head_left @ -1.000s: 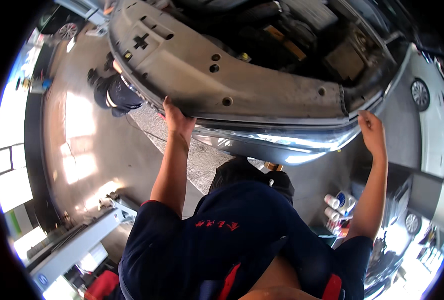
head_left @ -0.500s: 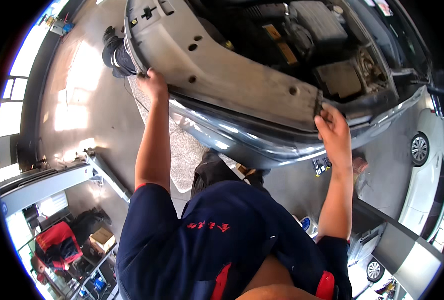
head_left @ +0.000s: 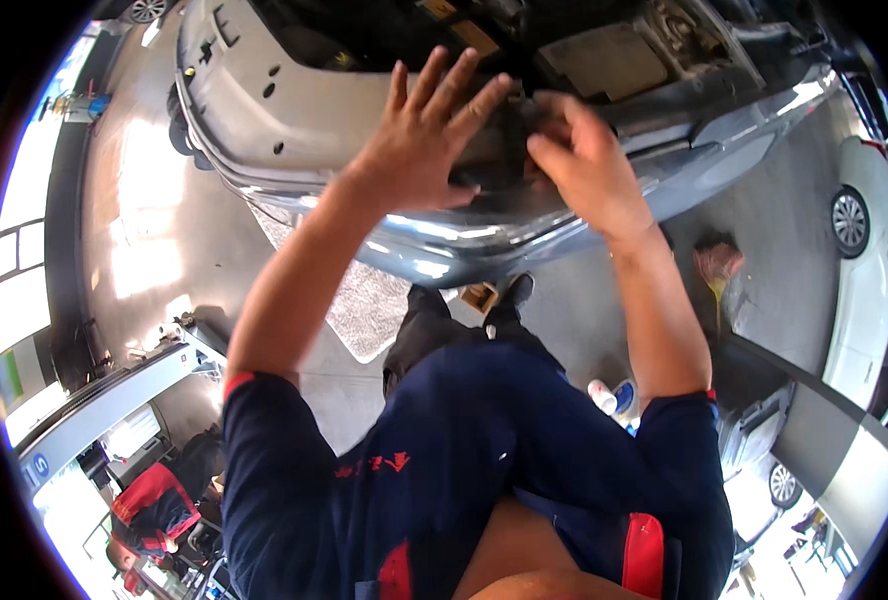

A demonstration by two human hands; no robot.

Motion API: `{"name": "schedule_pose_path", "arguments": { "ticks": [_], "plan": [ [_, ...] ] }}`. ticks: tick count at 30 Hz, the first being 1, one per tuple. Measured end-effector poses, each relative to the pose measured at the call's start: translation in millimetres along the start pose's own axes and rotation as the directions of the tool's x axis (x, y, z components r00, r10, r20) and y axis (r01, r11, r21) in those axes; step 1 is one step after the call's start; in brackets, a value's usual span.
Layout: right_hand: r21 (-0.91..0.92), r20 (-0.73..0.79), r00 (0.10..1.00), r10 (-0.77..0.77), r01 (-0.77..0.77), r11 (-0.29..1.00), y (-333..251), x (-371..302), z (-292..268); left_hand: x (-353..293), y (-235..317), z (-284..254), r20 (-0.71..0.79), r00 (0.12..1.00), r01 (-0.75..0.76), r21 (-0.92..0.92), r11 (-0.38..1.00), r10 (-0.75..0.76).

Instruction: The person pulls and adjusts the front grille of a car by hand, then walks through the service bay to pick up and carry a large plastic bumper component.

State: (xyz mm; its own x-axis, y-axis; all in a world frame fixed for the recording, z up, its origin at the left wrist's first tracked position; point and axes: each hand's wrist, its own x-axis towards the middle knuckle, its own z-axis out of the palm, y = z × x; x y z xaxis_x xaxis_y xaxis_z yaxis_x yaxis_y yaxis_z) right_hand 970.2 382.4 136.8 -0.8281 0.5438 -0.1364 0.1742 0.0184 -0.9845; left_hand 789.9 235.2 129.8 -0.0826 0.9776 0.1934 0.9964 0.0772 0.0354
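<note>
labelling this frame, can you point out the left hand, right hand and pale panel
Left hand [head_left: 410, 155], head view, back of the hand.
Right hand [head_left: 591, 168], head view, back of the hand.
Pale panel [head_left: 319, 118], head view, bare top surface.

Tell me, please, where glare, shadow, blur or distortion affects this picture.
Head view: the right hand looks blurred; head view: sunlight burns out patches of the floor at left, and the front bumper shows glare; head view: the engine bay is partly lost in shadow; head view: fisheye curvature bows the white car near the right rim.
</note>
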Motion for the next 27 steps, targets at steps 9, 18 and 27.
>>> {"name": "schedule_pose_path", "arguments": {
  "ticks": [9,18,27],
  "plan": [
    [-0.696,0.022,0.959,-0.282,0.217,0.684,5.9,72.4,-40.0,5.9,-20.4,-39.5,-0.031,0.990,-0.144,-0.221,0.965,0.140],
    [-0.891,0.348,0.882,0.319,0.205,0.406,9.5,118.0,0.9,4.4,-23.1,-47.2,-0.117,0.982,-0.181,-0.331,0.926,0.150],
    [-0.878,0.361,0.906,0.219,0.251,0.409,36.5,130.5,12.7,2.4,-27.4,-44.0,-0.142,0.977,-0.197,-0.327,0.924,0.158]
  ]
}}
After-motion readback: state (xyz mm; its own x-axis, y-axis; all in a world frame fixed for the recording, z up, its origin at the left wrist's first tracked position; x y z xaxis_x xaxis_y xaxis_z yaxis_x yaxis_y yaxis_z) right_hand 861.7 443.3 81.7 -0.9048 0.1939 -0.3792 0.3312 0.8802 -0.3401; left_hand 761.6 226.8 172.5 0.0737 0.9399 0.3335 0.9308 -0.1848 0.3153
